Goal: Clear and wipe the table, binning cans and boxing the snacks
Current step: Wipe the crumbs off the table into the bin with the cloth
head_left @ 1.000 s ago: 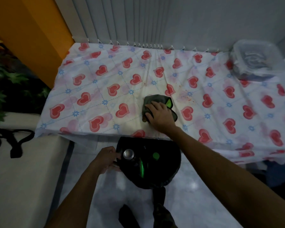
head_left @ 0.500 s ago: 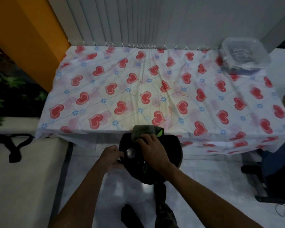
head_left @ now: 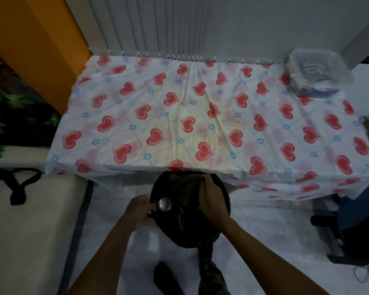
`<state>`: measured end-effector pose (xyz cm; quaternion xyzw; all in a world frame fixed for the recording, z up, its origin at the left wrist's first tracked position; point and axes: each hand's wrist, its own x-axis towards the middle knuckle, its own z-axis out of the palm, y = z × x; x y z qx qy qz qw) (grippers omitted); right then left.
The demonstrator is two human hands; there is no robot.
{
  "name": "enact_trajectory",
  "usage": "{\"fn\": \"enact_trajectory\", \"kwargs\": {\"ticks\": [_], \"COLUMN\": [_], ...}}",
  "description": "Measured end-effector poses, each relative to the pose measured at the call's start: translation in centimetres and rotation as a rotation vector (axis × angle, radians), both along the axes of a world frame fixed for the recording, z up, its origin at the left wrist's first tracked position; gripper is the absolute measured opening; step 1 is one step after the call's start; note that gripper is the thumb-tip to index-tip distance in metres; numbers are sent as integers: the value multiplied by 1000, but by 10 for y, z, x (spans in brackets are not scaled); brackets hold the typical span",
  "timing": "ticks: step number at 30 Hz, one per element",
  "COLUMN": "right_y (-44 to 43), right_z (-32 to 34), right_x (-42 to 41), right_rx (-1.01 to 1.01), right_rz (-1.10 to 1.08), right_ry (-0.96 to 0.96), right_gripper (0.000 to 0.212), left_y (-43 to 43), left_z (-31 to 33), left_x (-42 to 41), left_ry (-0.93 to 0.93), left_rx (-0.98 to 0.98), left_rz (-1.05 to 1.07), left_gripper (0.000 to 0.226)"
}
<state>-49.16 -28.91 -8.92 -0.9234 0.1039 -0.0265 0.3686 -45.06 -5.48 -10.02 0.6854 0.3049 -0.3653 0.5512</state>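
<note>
Left hand (head_left: 139,209) fingers pinching black bin bag (head_left: 190,211) rim, steadying it below desk (head_left: 200,124) edge; right hand (head_left: 211,199) fingers clutching dark cloth (head_left: 183,184) over it, likely shaking crumbs in.

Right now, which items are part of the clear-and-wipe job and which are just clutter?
Job: cloth in right hand; black bin held by left hand; can inside; lidded plastic box; tablecloth.

Clutter: black strap; plant; cable.
</note>
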Motion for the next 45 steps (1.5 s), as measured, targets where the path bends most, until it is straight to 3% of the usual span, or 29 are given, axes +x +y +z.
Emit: {"fn": "enact_trajectory", "kwargs": {"ticks": [4, 6, 8, 12, 16, 20, 32, 45], "right_y": [-10, -14, -18, -29, -30, -28, -21, 1], "right_z": [-27, -51, -78, -133, -170, -212, -355, -414], "right_x": [-4, -12, -22, -42, -47, -43, -40, -32], "right_rx": [43, 19, -29, -183, 92, 221, 266, 424], "right_rz": [-65, -70, -90, -162, -182, -244, -303, -398], "right_ry": [213, 98, 39, 215, 403, 496, 562, 570], "right_gripper": [25, 16, 17, 28, 24, 25, 22, 19], "left_y": [3, 7, 11, 23, 35, 35, 30, 37], "left_z": [-18, -33, -49, -91, -142, -191, -339, -396], "left_x": [-13, -20, -27, -40, -51, -59, -66, -45], "left_ry": [6, 22, 30, 49, 53, 93, 14, -36], "left_rx": [7, 12, 16, 57, 88, 92, 118, 147], "left_rz": [35, 62, 85, 126, 118, 141, 54, 59], "left_gripper": [33, 34, 37, 39, 31, 30, 27, 24]}}
